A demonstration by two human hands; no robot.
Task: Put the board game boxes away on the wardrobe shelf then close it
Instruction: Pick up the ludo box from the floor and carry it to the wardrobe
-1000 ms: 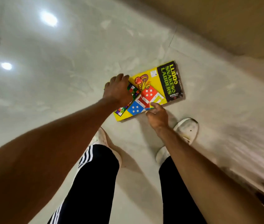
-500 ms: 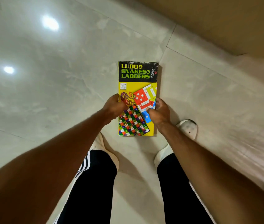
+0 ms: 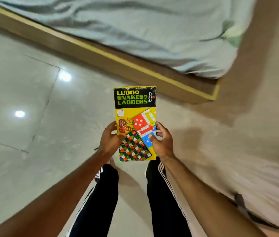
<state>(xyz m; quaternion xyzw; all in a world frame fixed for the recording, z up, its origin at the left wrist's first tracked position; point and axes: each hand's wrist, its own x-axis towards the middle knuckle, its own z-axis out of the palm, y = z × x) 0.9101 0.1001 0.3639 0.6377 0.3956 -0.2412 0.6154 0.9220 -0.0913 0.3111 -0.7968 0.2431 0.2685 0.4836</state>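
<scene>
While both hands hold it, box (image 3: 135, 106) sits mid-frame, off the floor (image 3: 24, 100), face up, long axis running up-frame away from the body. Title end is the far end. Grips sit on the near half, so most of the length sticks out past the hands. Left hand (image 3: 108, 139) clamps left long edge, thumb on top, fingers hidden beneath. Right hand (image 3: 161, 142) pinches right edge, thumb on the blue panel, fingers curled at the side. Forearms reach forward, about level, neither nearer. Bed (image 3: 152, 31) across upper frame. Wardrobe not in view; far end would likely lead onto the shelf.
</scene>
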